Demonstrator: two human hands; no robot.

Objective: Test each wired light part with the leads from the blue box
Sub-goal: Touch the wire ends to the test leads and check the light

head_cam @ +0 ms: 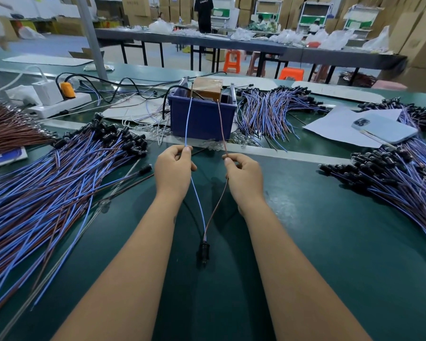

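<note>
Your left hand [174, 168] pinches the blue wire [199, 205] of one light part between thumb and fingers [188, 151], right where it meets the blue lead [188, 119] coming down from the blue box [202, 116]. Your right hand [244, 173] does the same on the other side, its fingers curled around the brown wire [215, 207] at the point where the brown lead [221, 121] reaches it. Both wires run back toward you between your forearms and join at the black light part [203, 251], which lies on the green desk [330, 242] (whether it is lit you cannot tell from here). The blue box stands just beyond your hands, with a brown carton [207, 88] inside it.

Heaps of similar blue-and-brown wired parts lie to your left [59, 183], to your right [391, 178] and behind the box on the right [271, 112]. A white power strip [59, 104] with an orange plug sits at the far left, and a pale blue phone [384, 127] rests on white paper [330, 126] at the far right.
</note>
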